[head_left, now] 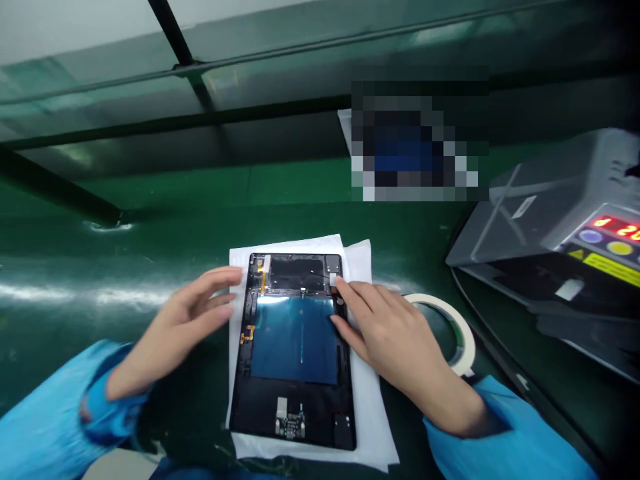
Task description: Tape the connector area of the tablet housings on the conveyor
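Note:
An opened tablet (pixel 294 347) lies face down on white sheets (pixel 370 413) on the green bench, its dark inner frame, blue panel and small circuit parts showing. My left hand (pixel 175 327) rests at the tablet's upper left edge with its fingers stretched out and apart, holding nothing. My right hand (pixel 395 333) lies along the tablet's right edge. Its index fingertip presses on a small white piece near the top right corner, and the other fingers lie flat.
A roll of white tape (pixel 450 327) lies just right of my right hand. A grey machine (pixel 555 220) with a red digit display and coloured buttons stands at the right. A dark metal frame (pixel 190 73) runs along the back of the green bench (pixel 100 267).

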A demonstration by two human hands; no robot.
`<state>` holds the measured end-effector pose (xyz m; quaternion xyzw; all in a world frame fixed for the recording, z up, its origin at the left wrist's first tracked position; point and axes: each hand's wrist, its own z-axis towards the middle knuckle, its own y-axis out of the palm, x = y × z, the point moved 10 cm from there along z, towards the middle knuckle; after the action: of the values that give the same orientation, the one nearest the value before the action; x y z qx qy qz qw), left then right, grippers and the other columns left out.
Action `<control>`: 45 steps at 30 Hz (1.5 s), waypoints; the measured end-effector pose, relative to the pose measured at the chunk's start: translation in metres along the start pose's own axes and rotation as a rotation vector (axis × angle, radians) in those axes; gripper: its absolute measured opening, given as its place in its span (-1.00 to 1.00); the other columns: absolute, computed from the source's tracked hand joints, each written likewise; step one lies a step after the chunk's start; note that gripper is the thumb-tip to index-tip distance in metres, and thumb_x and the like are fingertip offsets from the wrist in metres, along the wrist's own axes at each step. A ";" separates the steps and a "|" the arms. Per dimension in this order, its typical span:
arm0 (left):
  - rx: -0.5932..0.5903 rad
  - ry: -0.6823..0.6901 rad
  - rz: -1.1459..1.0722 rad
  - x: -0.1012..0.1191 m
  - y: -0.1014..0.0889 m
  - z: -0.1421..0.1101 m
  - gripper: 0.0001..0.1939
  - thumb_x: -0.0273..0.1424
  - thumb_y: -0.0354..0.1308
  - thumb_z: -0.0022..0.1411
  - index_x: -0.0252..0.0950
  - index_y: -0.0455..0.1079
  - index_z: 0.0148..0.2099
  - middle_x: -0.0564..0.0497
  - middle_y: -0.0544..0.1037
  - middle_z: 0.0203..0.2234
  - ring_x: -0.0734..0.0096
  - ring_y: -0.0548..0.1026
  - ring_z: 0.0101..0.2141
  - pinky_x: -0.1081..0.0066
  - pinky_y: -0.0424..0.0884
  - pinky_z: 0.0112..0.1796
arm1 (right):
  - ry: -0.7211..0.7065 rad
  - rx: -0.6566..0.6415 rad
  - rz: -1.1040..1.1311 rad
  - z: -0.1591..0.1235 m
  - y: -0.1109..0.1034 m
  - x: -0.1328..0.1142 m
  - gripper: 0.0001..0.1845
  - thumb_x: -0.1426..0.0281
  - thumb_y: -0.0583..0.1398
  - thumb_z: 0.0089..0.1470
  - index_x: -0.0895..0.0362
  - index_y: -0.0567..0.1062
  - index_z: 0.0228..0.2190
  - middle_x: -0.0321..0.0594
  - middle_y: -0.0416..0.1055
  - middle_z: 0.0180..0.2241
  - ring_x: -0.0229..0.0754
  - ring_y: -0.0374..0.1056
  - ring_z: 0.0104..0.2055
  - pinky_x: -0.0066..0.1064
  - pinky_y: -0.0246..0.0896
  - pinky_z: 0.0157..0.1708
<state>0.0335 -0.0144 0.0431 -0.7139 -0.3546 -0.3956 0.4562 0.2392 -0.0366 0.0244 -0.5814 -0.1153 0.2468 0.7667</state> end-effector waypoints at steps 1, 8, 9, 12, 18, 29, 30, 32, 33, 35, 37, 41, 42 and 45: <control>0.011 -0.157 -0.115 -0.017 -0.009 -0.014 -0.60 -0.24 0.10 0.27 -0.13 0.30 0.14 -0.04 0.31 0.16 0.15 0.28 0.15 0.13 0.26 0.14 | -0.004 0.010 0.005 -0.001 -0.001 0.000 -0.54 0.32 0.09 0.17 0.29 0.32 0.05 -0.06 0.42 -0.17 -0.10 0.32 -0.22 -0.31 0.26 -0.26; -0.188 -0.468 -0.656 -0.041 0.038 -0.050 -0.56 -0.25 0.07 0.30 -0.20 0.24 0.20 -0.09 0.39 0.10 0.20 0.36 0.09 0.16 0.28 0.11 | 0.005 -0.010 0.046 -0.007 0.007 0.004 -0.55 0.28 0.04 0.20 0.22 0.30 0.07 -0.06 0.41 -0.14 -0.09 0.35 -0.18 -0.34 0.31 -0.34; -0.210 -0.451 -0.636 -0.040 0.044 -0.046 -0.57 -0.25 0.10 0.28 -0.21 0.28 0.17 -0.08 0.43 0.06 0.21 0.40 0.05 0.18 0.30 0.08 | 0.000 -0.011 0.053 -0.007 0.008 0.004 -0.54 0.27 0.03 0.21 0.22 0.30 0.08 -0.05 0.41 -0.14 -0.08 0.35 -0.17 -0.33 0.32 -0.33; -0.202 -0.364 -0.476 -0.042 0.049 -0.030 -0.63 -0.23 0.19 0.20 -0.30 0.42 0.00 -0.07 0.55 -0.12 0.23 0.49 -0.11 0.25 0.38 -0.04 | -0.032 0.004 0.071 -0.009 0.012 -0.001 -0.52 0.24 0.01 0.22 0.21 0.28 0.09 -0.04 0.41 -0.14 -0.07 0.35 -0.15 -0.30 0.33 -0.28; -0.126 -0.218 -0.397 -0.053 0.022 -0.022 -0.65 -0.20 0.26 0.08 -0.37 0.48 -0.18 -0.04 0.58 -0.28 0.32 0.51 -0.29 0.39 0.41 -0.22 | -0.062 0.143 0.035 -0.009 -0.012 -0.001 -0.49 0.19 0.04 0.21 0.19 0.25 0.11 -0.07 0.43 -0.12 -0.10 0.37 -0.13 -0.31 0.32 -0.19; 0.359 -0.450 0.062 -0.128 -0.238 -0.076 -0.54 -0.04 0.01 0.26 -0.36 0.39 -0.10 0.19 0.56 -0.46 0.39 0.53 -0.29 0.17 0.40 -0.09 | 0.249 -0.227 -0.462 0.098 -0.008 0.087 -0.67 0.39 0.09 0.13 0.23 0.42 -0.09 0.04 0.42 -0.18 -0.03 0.36 -0.18 -0.33 0.20 -0.39; 0.437 -0.401 0.206 -0.120 -0.253 -0.079 -0.52 -0.02 -0.03 0.28 -0.35 0.40 -0.11 0.19 0.55 -0.46 0.38 0.53 -0.30 0.10 0.39 -0.08 | 0.258 -0.269 -0.466 0.109 0.002 0.094 -0.68 0.42 0.09 0.11 0.25 0.43 -0.10 0.06 0.42 -0.18 -0.02 0.36 -0.17 -0.32 0.19 -0.39; 0.586 -0.273 0.540 -0.091 -0.268 -0.087 -0.53 0.00 0.01 0.24 -0.32 0.41 -0.14 0.18 0.55 -0.40 0.29 0.51 -0.24 0.02 0.34 -0.01 | 0.252 -0.316 -0.463 0.128 0.019 0.104 -0.70 0.48 0.09 0.09 0.26 0.46 -0.13 0.09 0.43 -0.20 -0.03 0.38 -0.19 -0.33 0.17 -0.37; 0.643 -0.191 0.701 -0.073 -0.267 -0.092 -0.56 -0.03 0.03 0.24 -0.31 0.41 -0.13 0.15 0.55 -0.33 0.24 0.49 -0.17 0.00 0.29 0.04 | 0.243 -0.344 -0.461 0.134 0.026 0.107 -0.71 0.51 0.08 0.08 0.27 0.48 -0.15 0.09 0.44 -0.21 -0.06 0.40 -0.22 -0.33 0.16 -0.37; 0.686 -0.017 0.925 -0.042 -0.248 -0.101 -0.62 -0.11 0.03 0.28 -0.30 0.39 -0.07 0.07 0.51 -0.16 0.19 0.43 -0.05 0.03 0.23 0.10 | 0.211 -0.403 -0.454 0.141 0.039 0.112 -0.73 0.56 0.07 0.07 0.28 0.51 -0.21 0.09 0.46 -0.26 -0.11 0.42 -0.28 -0.35 0.13 -0.37; 0.616 0.129 0.971 -0.027 -0.213 -0.109 -0.66 -0.20 0.02 0.31 -0.32 0.36 -0.02 0.00 0.47 -0.07 0.20 0.41 -0.02 0.12 0.30 0.07 | 0.161 -0.451 -0.444 0.144 0.046 0.114 -0.76 0.58 0.07 0.07 0.28 0.53 -0.29 0.06 0.47 -0.32 -0.16 0.42 -0.34 -0.37 0.09 -0.39; 0.410 0.435 0.847 -0.013 -0.126 -0.123 -0.79 -0.38 0.07 0.26 -0.26 0.40 -0.06 -0.03 0.54 -0.16 0.28 0.50 -0.14 0.29 0.43 -0.09 | 0.012 -0.501 -0.416 0.146 0.051 0.105 -0.75 0.52 0.04 0.14 0.24 0.53 -0.32 -0.06 0.47 -0.37 -0.24 0.40 -0.37 -0.38 0.01 -0.41; 0.381 0.494 0.813 -0.009 -0.108 -0.126 -0.81 -0.42 0.07 0.25 -0.25 0.42 -0.09 -0.03 0.56 -0.20 0.30 0.51 -0.19 0.32 0.44 -0.14 | -0.022 -0.506 -0.414 0.146 0.052 0.101 -0.73 0.50 0.03 0.16 0.23 0.53 -0.32 -0.08 0.47 -0.39 -0.25 0.40 -0.38 -0.37 0.00 -0.41; 0.371 0.616 0.637 0.013 -0.077 -0.136 -0.81 -0.50 0.07 0.23 -0.27 0.40 -0.10 -0.03 0.57 -0.26 0.37 0.52 -0.24 0.38 0.45 -0.18 | -0.094 -0.513 -0.427 0.145 0.054 0.092 -0.71 0.49 0.00 0.18 0.22 0.53 -0.32 -0.13 0.46 -0.42 -0.29 0.38 -0.43 -0.38 -0.04 -0.45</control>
<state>-0.0608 -0.1138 0.1198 -0.5432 -0.0310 -0.3592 0.7583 0.2365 0.1427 0.0059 -0.7062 -0.3280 0.0701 0.6235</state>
